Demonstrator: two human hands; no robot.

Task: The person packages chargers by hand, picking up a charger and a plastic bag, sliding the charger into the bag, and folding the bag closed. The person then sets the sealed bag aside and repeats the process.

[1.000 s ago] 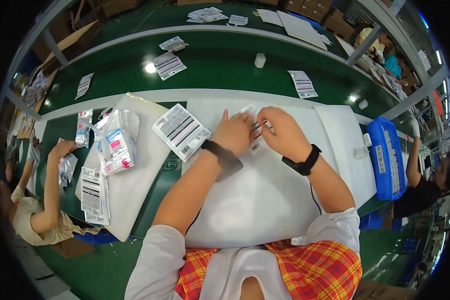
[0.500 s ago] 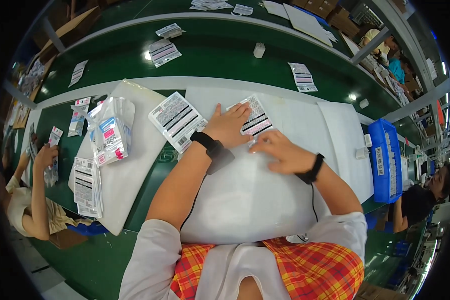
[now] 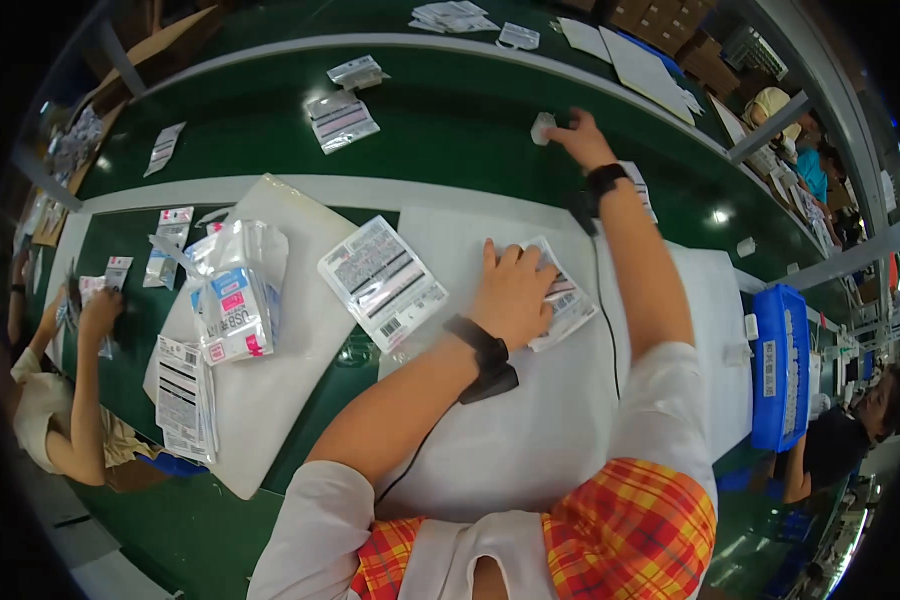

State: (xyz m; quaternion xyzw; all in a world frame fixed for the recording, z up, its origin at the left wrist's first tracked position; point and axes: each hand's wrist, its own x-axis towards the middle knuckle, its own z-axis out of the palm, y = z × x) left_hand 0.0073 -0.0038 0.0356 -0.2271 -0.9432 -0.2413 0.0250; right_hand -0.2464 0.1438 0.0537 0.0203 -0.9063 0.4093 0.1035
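From my head, above and behind my left hand [image 3: 515, 295] and right hand [image 3: 584, 142], the fisheye camera looked down and forward, near enough to show both forearms [image 3: 395, 405].

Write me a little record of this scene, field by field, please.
Left hand: spread over a printed pouch
Right hand: stretched forward at a small whitish block; grip unclear
Work surface: white sheet
Left side: second printed pouch, bulky plastic bundle
Right side: blue bin
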